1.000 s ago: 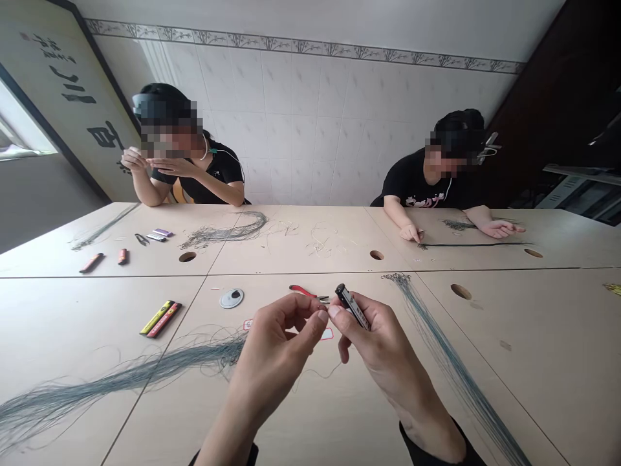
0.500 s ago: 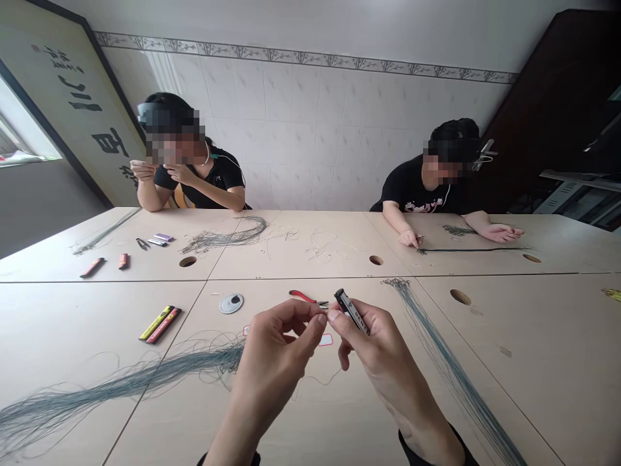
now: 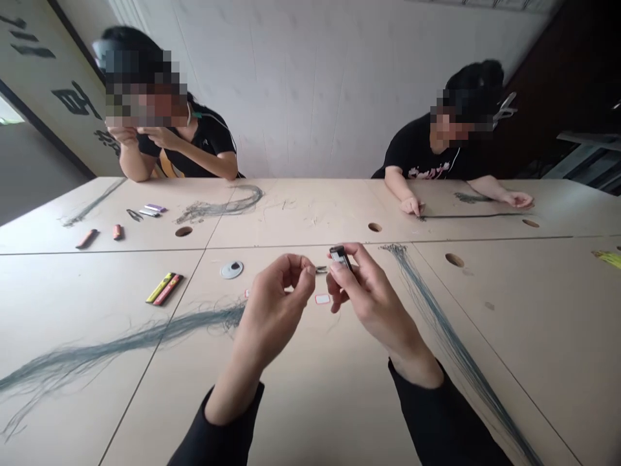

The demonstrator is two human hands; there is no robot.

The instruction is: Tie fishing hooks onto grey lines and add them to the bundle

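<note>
Hands parted — left hand [image 3: 274, 310] curled, right hand [image 3: 373, 301] pinching black case [image 3: 340, 257]

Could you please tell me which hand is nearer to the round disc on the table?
Left: the left hand is just to the right of the round disc, not touching it; the right hand lies farther right, beyond the left hand.

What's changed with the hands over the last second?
The left hand has drawn away from the small black-topped case, leaving a gap, while the right hand keeps hold of it. The head view has tilted down. The grey-green line bundles lie as they were.
</note>
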